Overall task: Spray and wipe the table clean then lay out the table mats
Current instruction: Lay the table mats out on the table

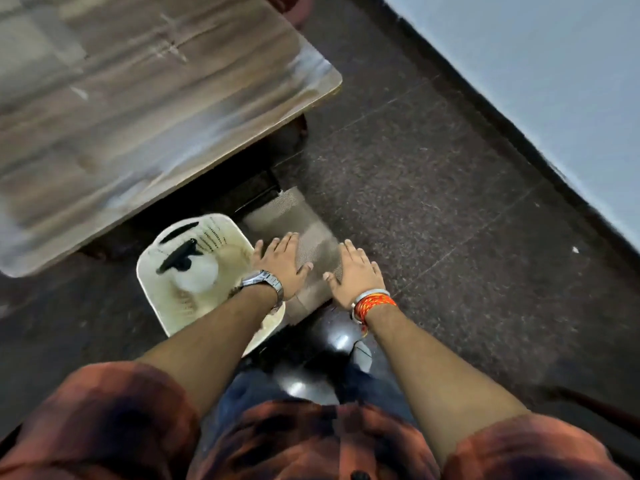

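Observation:
A stack of grey-beige woven table mats lies low down just past the table's near corner. My left hand presses against its left side and my right hand against its right side, thumbs over the near end, so both hands clasp the stack. The wooden table fills the upper left, blurred, with pale streaks on its top. Left of the mats a cream plastic basket holds a black spray trigger and a white cloth.
Dark speckled floor tiles stretch to the right up to a pale wall with a black skirting. A glossy black surface lies under the mats' near end, in front of my legs.

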`<action>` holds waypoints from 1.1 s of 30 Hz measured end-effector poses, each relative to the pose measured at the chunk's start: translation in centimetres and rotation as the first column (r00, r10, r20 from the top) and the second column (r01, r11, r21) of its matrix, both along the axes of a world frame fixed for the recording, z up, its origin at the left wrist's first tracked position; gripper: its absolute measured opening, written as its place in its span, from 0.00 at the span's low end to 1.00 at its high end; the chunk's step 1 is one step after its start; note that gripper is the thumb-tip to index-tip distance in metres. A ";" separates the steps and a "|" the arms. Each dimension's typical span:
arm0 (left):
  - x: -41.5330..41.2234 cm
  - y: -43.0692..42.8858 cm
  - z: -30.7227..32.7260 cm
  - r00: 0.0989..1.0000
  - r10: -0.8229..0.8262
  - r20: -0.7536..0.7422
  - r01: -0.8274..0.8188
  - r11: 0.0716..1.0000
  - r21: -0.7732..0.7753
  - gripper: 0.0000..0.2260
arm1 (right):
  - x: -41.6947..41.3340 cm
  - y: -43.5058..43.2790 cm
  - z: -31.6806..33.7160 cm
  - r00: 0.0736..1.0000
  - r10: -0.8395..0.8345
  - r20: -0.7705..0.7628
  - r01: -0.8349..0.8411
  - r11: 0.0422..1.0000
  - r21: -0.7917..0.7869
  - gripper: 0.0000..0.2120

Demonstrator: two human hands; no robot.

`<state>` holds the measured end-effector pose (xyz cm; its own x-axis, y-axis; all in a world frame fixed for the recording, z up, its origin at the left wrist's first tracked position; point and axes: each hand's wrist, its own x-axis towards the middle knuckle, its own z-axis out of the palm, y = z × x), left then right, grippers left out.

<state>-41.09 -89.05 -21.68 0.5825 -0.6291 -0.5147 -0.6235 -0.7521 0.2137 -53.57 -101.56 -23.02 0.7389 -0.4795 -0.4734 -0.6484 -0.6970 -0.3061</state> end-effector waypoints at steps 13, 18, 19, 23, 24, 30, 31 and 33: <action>-1.4 -2.4 -2.6 0.954 0.299 0.012 -0.299 0.952 0.064 0.37 | 4.8 -6.4 -8.2 0.976 0.078 -0.203 -0.031 0.973 0.228 0.38; -0.7 -3.3 -3.5 0.923 0.382 -0.048 -0.379 0.924 0.058 0.39 | 6.2 -6.6 -9.9 0.968 0.120 -0.221 -0.062 0.966 0.251 0.41; -0.4 -3.4 -3.5 0.910 0.407 -0.074 -0.403 0.913 0.062 0.40 | 6.5 -6.5 -10.0 0.976 0.096 -0.196 -0.046 0.968 0.246 0.42; -0.1 -3.7 -3.7 0.876 0.472 -0.100 -0.467 0.881 0.072 0.41 | 7.3 -6.7 -10.7 0.971 -0.073 -0.229 0.129 0.962 0.240 0.43; -0.1 -3.8 -3.7 0.868 0.485 -0.106 -0.479 0.874 0.076 0.42 | 7.6 -6.9 -10.8 0.971 -0.076 -0.228 0.138 0.954 0.266 0.39; -0.9 -6.5 -2.3 0.797 0.595 -0.099 -0.593 0.803 0.053 0.49 | 9.8 -9.3 -5.1 0.989 0.131 0.076 -0.151 0.840 0.522 0.20; -0.7 -7.3 -2.0 0.786 0.611 -0.099 -0.610 0.791 0.045 0.49 | 10.3 -10.0 -3.7 0.975 0.186 0.124 -0.223 0.814 0.536 0.20; 0.0 -9.9 -0.7 0.802 0.597 -0.027 -0.597 0.802 0.001 0.49 | 11.6 -12.7 -0.5 0.915 0.352 0.194 -0.401 0.757 0.515 0.21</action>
